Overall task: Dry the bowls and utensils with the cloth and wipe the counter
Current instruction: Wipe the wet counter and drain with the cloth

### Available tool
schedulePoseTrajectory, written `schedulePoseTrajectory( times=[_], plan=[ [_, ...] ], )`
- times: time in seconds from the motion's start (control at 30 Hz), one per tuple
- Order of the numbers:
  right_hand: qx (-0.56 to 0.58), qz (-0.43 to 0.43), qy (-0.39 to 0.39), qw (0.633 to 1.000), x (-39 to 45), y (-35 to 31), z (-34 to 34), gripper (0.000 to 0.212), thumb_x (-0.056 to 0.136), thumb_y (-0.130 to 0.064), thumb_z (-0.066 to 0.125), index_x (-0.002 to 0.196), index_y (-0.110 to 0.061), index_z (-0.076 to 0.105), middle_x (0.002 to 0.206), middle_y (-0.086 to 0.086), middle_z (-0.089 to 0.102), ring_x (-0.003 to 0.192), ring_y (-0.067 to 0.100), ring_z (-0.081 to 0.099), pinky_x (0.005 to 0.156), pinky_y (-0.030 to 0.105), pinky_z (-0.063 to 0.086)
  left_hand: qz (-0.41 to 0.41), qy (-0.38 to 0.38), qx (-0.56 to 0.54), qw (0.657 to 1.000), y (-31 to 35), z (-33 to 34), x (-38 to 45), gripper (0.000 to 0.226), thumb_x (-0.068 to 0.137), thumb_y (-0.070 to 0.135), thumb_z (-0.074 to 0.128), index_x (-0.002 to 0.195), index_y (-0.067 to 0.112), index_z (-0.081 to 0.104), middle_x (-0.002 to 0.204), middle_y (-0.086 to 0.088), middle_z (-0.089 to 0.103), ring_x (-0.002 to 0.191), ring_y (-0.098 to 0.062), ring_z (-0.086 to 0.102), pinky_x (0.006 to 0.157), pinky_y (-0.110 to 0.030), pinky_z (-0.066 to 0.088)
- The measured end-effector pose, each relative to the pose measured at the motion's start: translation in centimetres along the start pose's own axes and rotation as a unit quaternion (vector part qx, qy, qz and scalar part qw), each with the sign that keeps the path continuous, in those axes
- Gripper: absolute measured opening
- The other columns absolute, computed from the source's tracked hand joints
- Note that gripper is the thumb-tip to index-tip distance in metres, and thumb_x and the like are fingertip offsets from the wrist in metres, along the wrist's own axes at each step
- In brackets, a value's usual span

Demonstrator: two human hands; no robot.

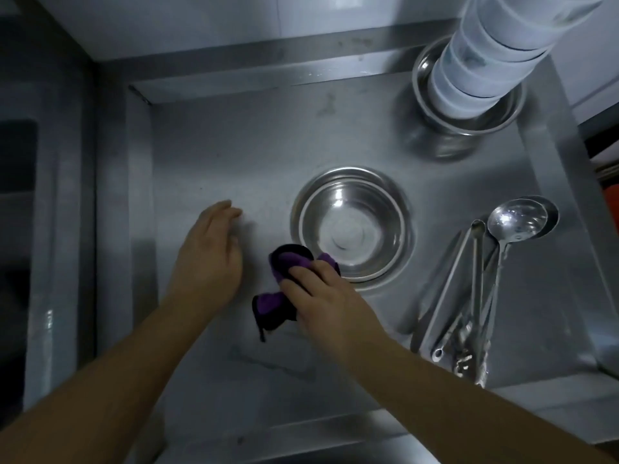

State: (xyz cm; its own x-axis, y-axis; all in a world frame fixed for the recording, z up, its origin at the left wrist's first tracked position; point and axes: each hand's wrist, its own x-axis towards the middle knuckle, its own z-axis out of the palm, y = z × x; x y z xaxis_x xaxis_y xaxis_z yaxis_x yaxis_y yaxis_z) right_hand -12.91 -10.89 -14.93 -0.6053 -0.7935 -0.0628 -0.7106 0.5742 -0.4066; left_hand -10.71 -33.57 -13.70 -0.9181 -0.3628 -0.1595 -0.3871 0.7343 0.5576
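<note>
- Stacked white containers (482,58) rise toward the camera at the far right and run out of the top edge, so their upper end is cut off; they also hide most of the inside of the steel bowls (469,105) they stand in, and I cannot count how many bowls are nested there.
- Utensil handles at the near right overlap in a tangle; the tongs (459,286) and the ladle (517,221) are clear, a second ladle bowl peeks out behind the first, and the small pieces at the handle ends are hard to make out.
- At the left edge a dark recess sits in shadow, and its contents cannot be read.
- The steel tabletop (234,155) has a raised back ledge with a pale wall above it, and dull smears show on the metal.
- An empty steel bowl (351,226) stands upright near the middle, with the utensils lying well to its right.
- The right hand (321,296) has its grip closed round a bunched purple cloth (284,283), pressed low on the tabletop; cloth and fingers lie just at the bowl's near-left rim, and I cannot tell whether they touch it.
- The left hand (211,252) hovers palm down to the left of the cloth, fingers loosely bent, holding nothing.
</note>
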Motion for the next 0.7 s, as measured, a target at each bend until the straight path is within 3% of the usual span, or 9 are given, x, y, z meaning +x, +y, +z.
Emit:
schedulePoseTrajectory(
  times=[0.1, 0.23, 0.37, 0.53, 0.7],
  plan=[
    [-0.014, -0.04, 0.021, 0.999, 3.9, 0.3, 0.6, 0.039, 0.092, -0.011, 0.054, 0.127, -0.007, 0.072, 0.134, 0.017, 0.068, 0.116, 0.044, 0.063, 0.103, 0.049, 0.053, -0.031, -0.026, 0.003, 0.999, -2.0, -1.3, -3.3, 0.044, 0.103, 0.003, 0.055, 0.146, 0.007, 0.056, 0.159, -0.01, 0.048, 0.146, -0.027, 0.045, 0.124, -0.039, 0.032],
    [-0.046, 0.03, 0.012, 0.998, 11.7, 2.5, -1.4, 0.045, 0.095, -0.008, 0.054, 0.139, -0.007, 0.062, 0.144, 0.019, 0.059, 0.125, 0.044, 0.056, 0.119, 0.05, 0.036, -0.057, -0.063, 0.011, 0.996, -3.3, -2.1, -6.7, 0.05, 0.101, 0.004, 0.059, 0.15, 0.008, 0.055, 0.161, -0.009, 0.047, 0.151, -0.026, 0.042, 0.127, -0.046, 0.031],
    [-0.094, 0.135, 0.019, 0.986, 17.1, 6.5, -5.0, 0.037, 0.099, -0.007, 0.048, 0.135, -0.01, 0.057, 0.141, 0.015, 0.056, 0.124, 0.04, 0.05, 0.1, 0.046, 0.042, -0.058, -0.08, 0.019, 0.995, -3.1, -2.3, -8.0, 0.05, 0.104, 0.012, 0.058, 0.154, 0.013, 0.052, 0.164, -0.002, 0.043, 0.153, -0.02, 0.038, 0.128, -0.036, 0.027],
    [-0.095, 0.35, 0.036, 0.931, 14.4, 12.0, -8.2, 0.043, 0.097, -0.002, 0.05, 0.138, -0.011, 0.052, 0.148, 0.017, 0.047, 0.133, 0.045, 0.045, 0.103, 0.055, 0.047, -0.055, -0.094, 0.056, 0.992, -3.1, -2.6, -7.8, 0.052, 0.106, 0.016, 0.057, 0.157, 0.014, 0.048, 0.168, -0.003, 0.039, 0.156, -0.02, 0.033, 0.127, -0.031, 0.021],
    [-0.097, 0.438, -0.024, 0.893, 8.9, 11.0, -7.6, 0.056, 0.095, -0.007, 0.059, 0.149, -0.006, 0.04, 0.153, 0.025, 0.038, 0.134, 0.05, 0.042, 0.11, 0.054, 0.039, -0.094, -0.102, 0.06, 0.988, -3.4, -3.2, -8.1, 0.051, 0.106, 0.007, 0.053, 0.156, 0.01, 0.049, 0.167, -0.008, 0.041, 0.155, -0.026, 0.035, 0.127, -0.038, 0.025]
  ],
)
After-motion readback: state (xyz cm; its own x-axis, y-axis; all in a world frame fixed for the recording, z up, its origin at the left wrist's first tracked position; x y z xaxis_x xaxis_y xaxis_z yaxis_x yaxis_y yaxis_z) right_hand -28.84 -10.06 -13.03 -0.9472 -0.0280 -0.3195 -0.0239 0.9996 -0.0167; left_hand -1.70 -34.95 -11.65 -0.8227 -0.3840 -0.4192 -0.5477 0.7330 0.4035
